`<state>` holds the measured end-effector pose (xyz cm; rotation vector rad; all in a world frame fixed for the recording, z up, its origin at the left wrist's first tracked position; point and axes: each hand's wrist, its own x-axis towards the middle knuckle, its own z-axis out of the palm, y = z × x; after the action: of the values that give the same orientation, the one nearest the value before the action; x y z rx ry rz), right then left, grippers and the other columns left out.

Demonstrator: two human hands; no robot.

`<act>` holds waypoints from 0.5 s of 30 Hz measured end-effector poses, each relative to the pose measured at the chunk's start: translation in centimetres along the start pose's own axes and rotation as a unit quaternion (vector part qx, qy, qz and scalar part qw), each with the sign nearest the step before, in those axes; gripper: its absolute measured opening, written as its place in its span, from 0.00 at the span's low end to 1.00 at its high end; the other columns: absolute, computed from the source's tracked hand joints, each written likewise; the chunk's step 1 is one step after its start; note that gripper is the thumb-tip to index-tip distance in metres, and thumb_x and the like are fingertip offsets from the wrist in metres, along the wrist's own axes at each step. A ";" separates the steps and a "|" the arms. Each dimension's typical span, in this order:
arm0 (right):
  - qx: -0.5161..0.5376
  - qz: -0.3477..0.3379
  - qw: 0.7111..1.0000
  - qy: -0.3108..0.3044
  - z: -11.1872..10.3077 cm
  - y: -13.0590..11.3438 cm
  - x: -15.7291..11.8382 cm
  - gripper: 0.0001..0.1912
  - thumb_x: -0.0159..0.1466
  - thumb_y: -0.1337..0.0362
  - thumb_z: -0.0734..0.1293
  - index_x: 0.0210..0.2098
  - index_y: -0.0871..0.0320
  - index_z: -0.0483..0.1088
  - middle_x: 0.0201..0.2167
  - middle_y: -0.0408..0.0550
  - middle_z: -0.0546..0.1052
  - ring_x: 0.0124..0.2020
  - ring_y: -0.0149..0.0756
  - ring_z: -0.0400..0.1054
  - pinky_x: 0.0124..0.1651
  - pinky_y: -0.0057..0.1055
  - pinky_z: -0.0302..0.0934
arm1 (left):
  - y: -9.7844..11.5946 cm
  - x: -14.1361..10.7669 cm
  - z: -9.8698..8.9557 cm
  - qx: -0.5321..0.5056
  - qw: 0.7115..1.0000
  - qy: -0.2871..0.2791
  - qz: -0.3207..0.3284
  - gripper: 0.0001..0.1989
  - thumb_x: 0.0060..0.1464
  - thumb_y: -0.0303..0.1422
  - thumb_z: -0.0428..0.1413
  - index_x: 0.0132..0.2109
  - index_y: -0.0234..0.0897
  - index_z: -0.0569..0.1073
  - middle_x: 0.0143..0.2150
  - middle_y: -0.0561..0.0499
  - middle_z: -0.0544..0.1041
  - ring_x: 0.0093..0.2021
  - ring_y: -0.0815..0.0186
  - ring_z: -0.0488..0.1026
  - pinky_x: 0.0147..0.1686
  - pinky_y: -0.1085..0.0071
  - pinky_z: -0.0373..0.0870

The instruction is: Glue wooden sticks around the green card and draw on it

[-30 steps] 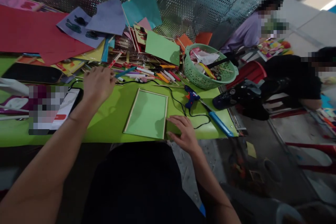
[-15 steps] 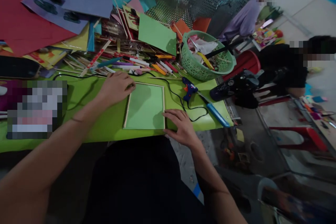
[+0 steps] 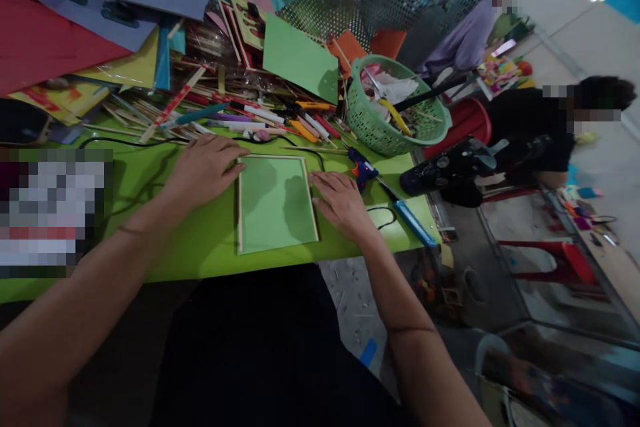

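- Centrally, near the front edge of the green table (image 3: 190, 247), lies a light green panel (image 3: 275, 207) with thin wooden strips along its edges.
- The left hand (image 3: 205, 163) is at the panel's upper left corner, palm down, with bent fingers reaching its rim — whether they pinch the strip or only rest on it is unclear.
- The right hand (image 3: 340, 203) is along the panel's right side, fingers loosely spread and nothing in its grasp; contact with the strip is too fine to make out.
- The two hands are well apart, with the panel between them.
- Just beyond the right hand sits a blue glue gun (image 3: 361, 169) with an orange trigger, and near it a tool with a blue handle (image 3: 414, 223).
- Behind the panel lie scattered markers (image 3: 257, 113) and a heap of thin sticks (image 3: 133, 117), with a green sheet (image 3: 300, 57) leaning above them.
- A green basket (image 3: 385, 137) full of odds and ends stands to the right of the markers.
- Farther right are two other people — one in a purple top (image 3: 460, 43), one in a black top (image 3: 523, 123).
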<state>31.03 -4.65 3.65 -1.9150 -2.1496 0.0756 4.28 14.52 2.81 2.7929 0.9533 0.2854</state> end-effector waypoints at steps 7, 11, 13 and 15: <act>-0.021 0.024 0.999 0.005 1.4 0.1 0.9 0.29 0.73 0.57 0.64 0.71 0.53 0.62 0.70 0.54 0.68 0.68 0.54 0.60 0.68 0.54 0.56 | -1.2 0.4 0.8 0.001 1.000 -0.009 0.004 0.24 0.70 0.41 0.47 0.64 0.36 0.73 0.56 0.40 0.74 0.57 0.52 0.67 0.65 0.55 0.59; -0.028 0.029 0.999 0.008 1.5 0.5 1.1 0.29 0.74 0.55 0.62 0.72 0.49 0.60 0.71 0.54 0.67 0.69 0.54 0.59 0.68 0.56 0.55 | -1.7 0.7 1.3 -0.009 1.000 -0.011 0.003 0.25 0.70 0.43 0.46 0.64 0.37 0.75 0.55 0.40 0.73 0.57 0.50 0.66 0.64 0.53 0.60; -0.035 0.026 0.999 0.004 1.3 0.7 1.5 0.29 0.74 0.53 0.61 0.73 0.49 0.59 0.71 0.54 0.66 0.69 0.55 0.59 0.68 0.57 0.54 | -1.6 0.7 1.3 0.001 1.000 -0.006 0.009 0.25 0.70 0.43 0.45 0.63 0.36 0.76 0.54 0.38 0.73 0.57 0.49 0.66 0.62 0.53 0.62; -0.042 0.019 0.999 -0.009 0.9 0.9 2.1 0.30 0.74 0.52 0.62 0.73 0.49 0.58 0.72 0.55 0.65 0.69 0.56 0.58 0.67 0.58 0.54 | -1.5 0.6 1.2 0.006 1.000 0.003 0.011 0.26 0.70 0.42 0.45 0.63 0.35 0.76 0.53 0.38 0.72 0.56 0.48 0.66 0.61 0.53 0.62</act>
<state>31.51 -2.38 2.88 -2.0096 -2.1590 0.0100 4.19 15.93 1.36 2.8160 0.9287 0.2916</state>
